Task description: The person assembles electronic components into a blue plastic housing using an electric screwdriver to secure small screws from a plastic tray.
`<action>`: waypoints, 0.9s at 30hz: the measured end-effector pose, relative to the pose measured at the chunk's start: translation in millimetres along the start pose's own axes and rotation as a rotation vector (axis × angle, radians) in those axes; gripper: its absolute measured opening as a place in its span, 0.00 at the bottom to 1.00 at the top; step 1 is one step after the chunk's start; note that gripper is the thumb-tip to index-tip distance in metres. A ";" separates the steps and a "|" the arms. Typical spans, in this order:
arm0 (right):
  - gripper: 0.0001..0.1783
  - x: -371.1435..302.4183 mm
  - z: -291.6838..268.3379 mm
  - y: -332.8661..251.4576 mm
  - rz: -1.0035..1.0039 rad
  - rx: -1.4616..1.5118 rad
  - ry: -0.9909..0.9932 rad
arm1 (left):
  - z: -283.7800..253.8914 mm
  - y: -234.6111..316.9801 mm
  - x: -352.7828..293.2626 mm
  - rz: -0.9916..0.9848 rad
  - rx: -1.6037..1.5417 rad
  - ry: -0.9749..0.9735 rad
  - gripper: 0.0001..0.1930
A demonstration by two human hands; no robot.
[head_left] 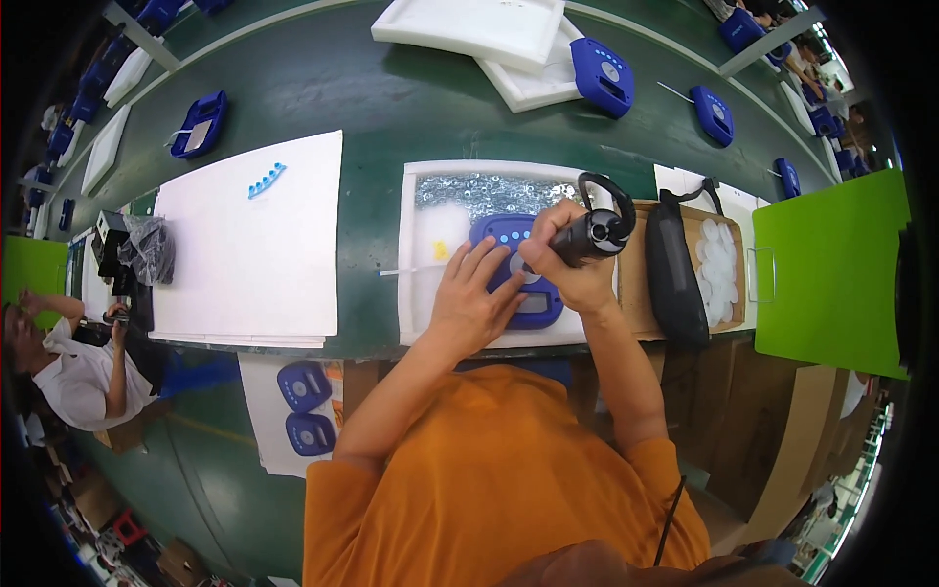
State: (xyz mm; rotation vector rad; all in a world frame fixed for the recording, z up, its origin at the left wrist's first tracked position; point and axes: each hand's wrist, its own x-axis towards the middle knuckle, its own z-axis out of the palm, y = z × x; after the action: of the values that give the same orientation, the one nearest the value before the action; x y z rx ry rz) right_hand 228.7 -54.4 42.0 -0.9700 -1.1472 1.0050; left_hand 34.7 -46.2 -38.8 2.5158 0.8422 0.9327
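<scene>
A blue plastic housing with a row of light-blue buttons and a round grey dial lies in the white foam tray before me. My left hand rests over its left side, fingers stretched out and spread on the casing. My right hand is wrapped round a black electric screwdriver with a curved loop at its top, held over the housing's right side. The screwdriver's tip is hidden beneath the hand. Many small shiny metal parts fill the tray's far side.
Right of the tray are a long black pouch and a cardboard box of white round pieces. A white board lies left, carrying a blue strip. Foam trays and another housing lie beyond. A person sits far left.
</scene>
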 end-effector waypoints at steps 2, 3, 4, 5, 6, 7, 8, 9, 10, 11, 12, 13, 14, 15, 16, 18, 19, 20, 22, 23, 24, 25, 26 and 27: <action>0.13 -2.5 -7.1 -6.5 -0.047 0.025 0.029 | -0.2 1.0 -0.3 0.003 0.003 -0.007 0.15; 0.13 -3.5 -11.9 -8.5 -0.089 0.052 0.049 | -0.5 0.5 -1.2 -0.003 0.009 -0.011 0.15; 0.14 -2.5 -18.7 -8.3 -0.163 0.150 0.072 | -0.2 -0.7 -1.7 -0.003 0.013 -0.013 0.15; 0.16 -5.7 -28.6 -22.4 -0.163 0.105 0.110 | 1.0 -0.6 -1.5 0.001 0.007 -0.009 0.15; 0.15 -1.2 -36.1 -28.0 -0.268 0.147 0.141 | 1.6 -0.4 -0.6 0.005 0.006 -0.005 0.15; 0.14 -0.5 -45.5 -35.6 -0.340 0.110 0.191 | 1.4 0.0 0.0 0.010 0.003 -0.008 0.15; 0.17 -0.4 -60.4 -40.6 -0.350 0.144 0.207 | 0.4 0.4 1.0 0.006 0.005 -0.014 0.15; 0.22 -2.4 -73.3 -47.7 -0.331 0.053 0.269 | -0.3 0.7 1.1 0.001 0.006 -0.022 0.17; 0.25 -3.2 -83.4 -54.0 -0.283 0.093 0.312 | -1.2 1.2 1.5 0.005 0.004 -0.024 0.17; 0.31 -2.7 -91.2 -59.5 -0.237 0.135 0.354 | -2.3 1.7 2.3 -0.010 -0.007 -0.025 0.17; 0.31 -3.0 -99.6 -61.4 -0.240 0.134 0.358 | -3.5 1.9 3.4 -0.025 -0.017 -0.026 0.17; 0.36 -2.9 -107.8 -63.1 -0.121 0.148 0.430 | -4.9 2.0 4.7 -0.020 -0.017 -0.027 0.17; 0.41 -2.7 -117.1 -65.2 -0.003 0.163 0.502 | -6.7 2.3 6.7 -0.042 -0.033 -0.020 0.16; 0.41 -4.8 -130.8 -62.4 -0.008 0.164 0.507 | -8.2 2.7 8.5 -0.065 -0.049 -0.012 0.16; 0.40 -8.1 -146.9 -53.1 0.085 0.122 0.496 | -8.9 2.0 12.1 -0.057 -0.049 -0.014 0.16; 0.39 -11.8 -163.2 -38.3 0.237 0.060 0.499 | -8.9 -0.8 23.4 -0.059 -0.085 0.001 0.15; 0.36 -14.2 -173.9 -25.5 0.269 0.036 0.492 | -8.0 -0.8 29.1 -0.048 -0.085 0.000 0.15; 0.35 -14.8 -175.2 -16.6 0.302 0.018 0.507 | -7.3 -1.2 34.5 -0.032 -0.072 -0.019 0.14; 0.35 -15.7 -179.4 -1.0 0.324 0.006 0.530 | -7.0 -2.2 43.2 -0.002 -0.054 -0.041 0.12; 0.34 -15.3 -181.4 4.5 0.357 -0.030 0.528 | -6.3 -1.9 46.3 0.014 -0.031 -0.072 0.11; 0.33 -15.9 -184.2 8.7 0.391 -0.067 0.527 | -5.5 -1.8 49.2 0.031 -0.007 -0.103 0.09; 0.32 -16.8 -185.4 14.4 0.397 -0.125 0.555 | -4.3 -2.7 50.8 0.043 -0.004 -0.104 0.09; 0.31 -15.7 -184.2 18.4 0.415 -0.159 0.577 | -3.7 -3.7 51.5 0.056 0.017 -0.121 0.09; 0.30 -14.1 -183.7 22.0 0.433 -0.192 0.598 | -2.9 -4.2 52.1 0.067 0.037 -0.138 0.08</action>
State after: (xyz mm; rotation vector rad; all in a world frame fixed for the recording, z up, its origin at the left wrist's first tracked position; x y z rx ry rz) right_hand 405.3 -78.0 -9.6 -1.5893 -0.5453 0.8538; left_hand 62.9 -10.0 -13.6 2.6204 0.7431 0.7594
